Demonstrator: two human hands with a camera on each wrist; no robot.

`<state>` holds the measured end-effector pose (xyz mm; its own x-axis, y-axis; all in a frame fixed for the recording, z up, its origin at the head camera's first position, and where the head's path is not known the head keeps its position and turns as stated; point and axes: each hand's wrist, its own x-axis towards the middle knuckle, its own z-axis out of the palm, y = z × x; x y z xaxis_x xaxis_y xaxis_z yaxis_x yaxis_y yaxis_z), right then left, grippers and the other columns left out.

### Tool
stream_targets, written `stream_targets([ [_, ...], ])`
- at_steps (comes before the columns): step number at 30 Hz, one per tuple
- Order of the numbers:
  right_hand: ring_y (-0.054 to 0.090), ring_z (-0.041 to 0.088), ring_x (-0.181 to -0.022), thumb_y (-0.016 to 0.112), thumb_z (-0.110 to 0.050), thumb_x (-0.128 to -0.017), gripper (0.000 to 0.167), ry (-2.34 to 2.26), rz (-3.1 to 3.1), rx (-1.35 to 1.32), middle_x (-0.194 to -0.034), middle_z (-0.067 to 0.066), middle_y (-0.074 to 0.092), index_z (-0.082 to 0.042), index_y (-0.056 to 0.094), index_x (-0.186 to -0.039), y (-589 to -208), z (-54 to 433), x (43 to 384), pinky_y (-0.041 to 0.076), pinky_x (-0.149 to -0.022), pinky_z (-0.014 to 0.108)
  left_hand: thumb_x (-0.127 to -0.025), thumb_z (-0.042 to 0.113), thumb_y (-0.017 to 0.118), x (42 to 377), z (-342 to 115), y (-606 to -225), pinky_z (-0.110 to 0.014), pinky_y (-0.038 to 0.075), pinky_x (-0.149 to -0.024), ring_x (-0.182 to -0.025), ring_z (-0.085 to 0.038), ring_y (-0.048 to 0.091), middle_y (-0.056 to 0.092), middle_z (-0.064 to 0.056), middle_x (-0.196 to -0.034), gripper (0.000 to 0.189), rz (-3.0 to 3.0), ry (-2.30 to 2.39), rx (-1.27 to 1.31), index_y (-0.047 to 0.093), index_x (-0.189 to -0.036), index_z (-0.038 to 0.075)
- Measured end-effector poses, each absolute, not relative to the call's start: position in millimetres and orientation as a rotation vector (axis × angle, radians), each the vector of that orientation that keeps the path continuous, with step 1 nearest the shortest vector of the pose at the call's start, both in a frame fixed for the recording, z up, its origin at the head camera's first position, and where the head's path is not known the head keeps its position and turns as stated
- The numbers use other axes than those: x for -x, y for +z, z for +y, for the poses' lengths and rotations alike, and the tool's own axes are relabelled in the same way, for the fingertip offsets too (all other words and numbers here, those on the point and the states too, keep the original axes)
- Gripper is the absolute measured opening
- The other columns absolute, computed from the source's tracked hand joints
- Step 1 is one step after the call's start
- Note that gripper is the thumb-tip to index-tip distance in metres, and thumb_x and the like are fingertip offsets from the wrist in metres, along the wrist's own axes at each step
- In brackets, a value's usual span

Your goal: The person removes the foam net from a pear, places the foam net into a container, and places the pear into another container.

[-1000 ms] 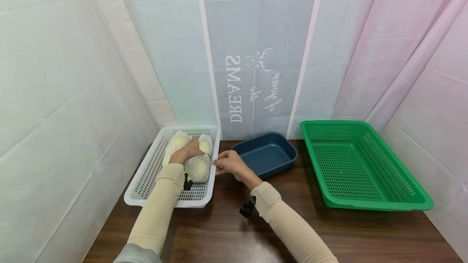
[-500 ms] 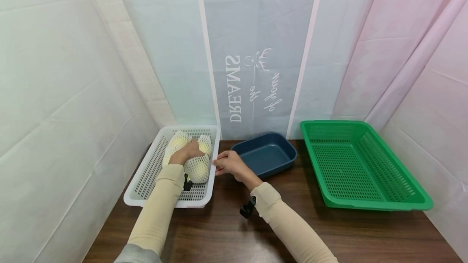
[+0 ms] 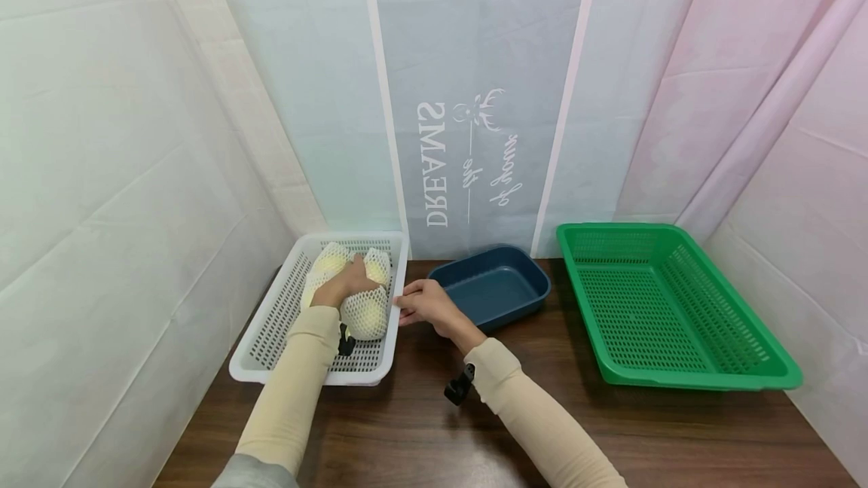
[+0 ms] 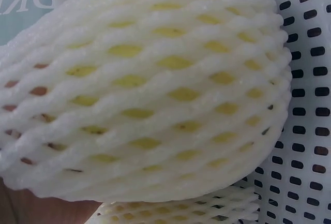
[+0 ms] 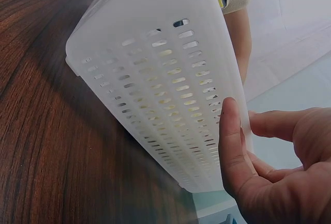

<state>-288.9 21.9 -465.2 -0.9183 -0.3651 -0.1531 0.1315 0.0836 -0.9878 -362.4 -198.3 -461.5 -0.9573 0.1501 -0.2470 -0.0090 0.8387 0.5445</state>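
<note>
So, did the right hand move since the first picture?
No, not visibly. In the head view, the right hand is in the same spot below the white lettering, still holding the white basket's rim.

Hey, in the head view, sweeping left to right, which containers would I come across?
White basket, then dark blue tray, then green basket.
</note>
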Motion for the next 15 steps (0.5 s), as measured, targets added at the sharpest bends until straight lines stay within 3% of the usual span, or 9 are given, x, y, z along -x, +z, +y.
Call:
stream_targets([
  [9, 0.071, 0.017, -0.075, 0.07, -0.009, -0.101, 0.033, -1.893, 2.009, 0.243, -0.103, 0.019, 0.071, 0.009, 0.061, -0.127, -465.3, 22.0, 288.9, 0.06, -0.096, 0.056, -0.093, 0.035, 0.072, 361.5, -199.2, -462.5, -0.061, 0.032, -0.126, -0.154, -0.046, 0.036, 0.025, -0.032, -0.171, 0.109, 2.74, 0.895, -0.099, 0.004, -0.166, -0.008],
  [15, 0.072, 0.018, -0.075, 0.071, -0.009, -0.101, 0.032, -1.893, 2.017, 0.25, -0.103, 0.02, 0.072, 0.009, 0.061, -0.126, -468.0, 22.1, 290.7, 0.061, -0.094, 0.055, -0.096, 0.038, 0.072, 360.6, -198.5, -462.1, -0.061, 0.03, -0.127, -0.158, -0.047, 0.03, 0.021, -0.033, -0.172, 0.11, 2.751, 0.9, -0.1, 0.0, -0.167, -0.008],
])
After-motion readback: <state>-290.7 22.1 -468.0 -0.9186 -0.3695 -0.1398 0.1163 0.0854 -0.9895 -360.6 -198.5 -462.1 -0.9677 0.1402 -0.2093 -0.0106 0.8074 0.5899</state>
